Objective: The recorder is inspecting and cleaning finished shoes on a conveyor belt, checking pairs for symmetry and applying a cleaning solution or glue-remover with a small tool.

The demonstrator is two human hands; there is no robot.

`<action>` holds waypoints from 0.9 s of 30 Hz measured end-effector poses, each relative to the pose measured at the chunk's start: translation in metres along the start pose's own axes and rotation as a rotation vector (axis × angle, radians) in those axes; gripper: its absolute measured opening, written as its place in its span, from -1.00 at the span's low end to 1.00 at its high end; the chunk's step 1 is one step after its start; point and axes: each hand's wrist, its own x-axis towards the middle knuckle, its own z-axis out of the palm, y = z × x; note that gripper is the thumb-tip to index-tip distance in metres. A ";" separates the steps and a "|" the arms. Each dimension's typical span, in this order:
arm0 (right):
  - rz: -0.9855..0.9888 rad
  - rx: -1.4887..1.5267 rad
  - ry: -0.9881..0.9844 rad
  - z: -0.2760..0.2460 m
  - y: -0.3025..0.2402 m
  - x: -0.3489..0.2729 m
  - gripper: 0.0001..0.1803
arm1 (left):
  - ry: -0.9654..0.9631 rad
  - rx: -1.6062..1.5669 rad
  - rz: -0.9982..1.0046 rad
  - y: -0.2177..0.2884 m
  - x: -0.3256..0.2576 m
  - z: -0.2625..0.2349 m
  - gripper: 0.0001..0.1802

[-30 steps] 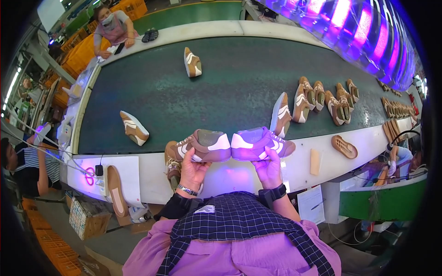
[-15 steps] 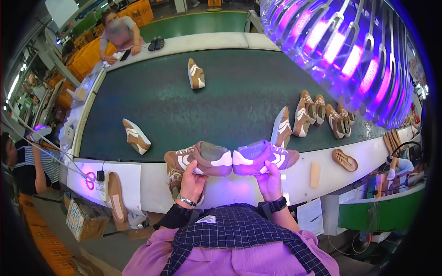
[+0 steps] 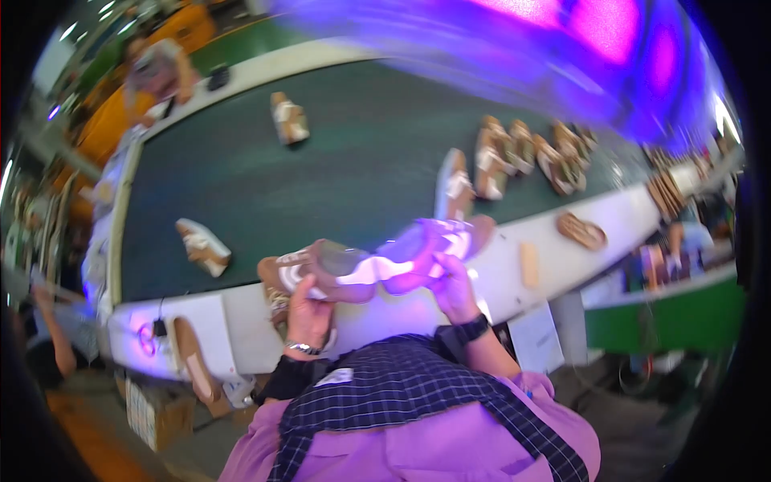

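My left hand [image 3: 309, 317] is closed on a brown-and-white sneaker [image 3: 323, 273]. In my right hand [image 3: 453, 294] I grip a matching sneaker [image 3: 426, 251], lit purple on its side. Their white heels meet or nearly meet, with the toes pointing outward, above the near edge of the belt. Behind my left hand, another brown sneaker [image 3: 278, 308] is partly hidden. Just beyond the right-hand shoe, a further sneaker [image 3: 455, 186] rests on the dark green belt. The picture is smeared by motion, so fine detail on the shoes is lost.
Single sneakers lie on the belt [image 3: 321, 189] at far and near left; several more [image 3: 506, 153] cluster at right. A glowing purple lamp [image 3: 602, 48] overhangs the upper right. Brown insoles [image 3: 581, 230] and a tan strip [image 3: 528, 265] lie on the white ledge. A person [image 3: 157, 72] sits far left.
The view has swung, tilting the scene, with the right side higher and everything blurred. Both hands still hold the sneakers heel to heel; the right-hand shoe now sits higher than the left-hand one.
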 end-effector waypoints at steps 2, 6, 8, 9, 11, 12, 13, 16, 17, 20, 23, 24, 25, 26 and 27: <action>0.082 0.105 -0.020 0.011 0.001 -0.003 -0.64 | -0.054 -0.038 -0.114 0.004 -0.007 0.002 -0.48; 0.218 0.275 0.024 -0.003 0.012 -0.007 -0.54 | -0.157 -0.071 -0.203 -0.019 0.000 0.000 -0.43; 0.252 0.288 0.061 -0.021 0.021 -0.011 -0.54 | -0.238 -0.017 -0.352 -0.034 0.014 -0.020 -0.39; 0.317 0.298 0.076 -0.033 0.028 -0.012 -0.53 | -0.221 -0.004 -0.450 -0.040 0.015 -0.020 -0.27; 0.319 0.295 0.086 -0.054 0.037 -0.015 -0.54 | -0.206 0.018 -0.558 -0.049 0.014 -0.018 -0.14; 0.340 0.283 0.087 -0.063 0.042 -0.016 -0.54 | -0.178 -0.017 -0.646 -0.052 0.013 -0.019 -0.11; 0.345 0.316 0.114 -0.072 0.045 -0.018 -0.51 | -0.146 -0.053 -0.732 -0.053 0.012 -0.020 -0.07; 0.349 0.227 0.143 -0.099 0.055 -0.015 -0.51 | -0.243 0.153 -0.634 -0.056 0.015 -0.051 -0.09; 0.322 0.272 0.062 -0.099 0.056 -0.014 -0.52 | -0.159 0.198 -0.671 -0.049 0.009 -0.049 -0.11; 0.358 0.318 0.034 -0.098 0.042 -0.022 -0.47 | -0.002 0.323 -0.577 -0.052 0.005 -0.054 -0.47; 0.426 0.259 0.000 -0.096 0.034 -0.026 -0.44 | 0.045 0.372 -0.367 -0.068 0.014 -0.080 -0.74; 0.422 0.239 -0.041 -0.099 0.037 -0.024 -0.42 | 0.051 0.466 -0.292 -0.069 0.012 -0.085 -0.79; 0.437 0.240 -0.036 -0.100 0.041 -0.021 -0.42 | -0.051 0.702 -0.181 -0.068 0.017 -0.099 -0.82; 0.440 0.251 -0.012 -0.108 0.044 -0.019 -0.41 | 0.007 0.790 -0.112 -0.059 0.002 -0.061 -0.79; 0.475 0.250 -0.010 -0.103 0.042 -0.019 -0.42 | -0.067 0.967 0.045 -0.053 -0.002 -0.061 -0.76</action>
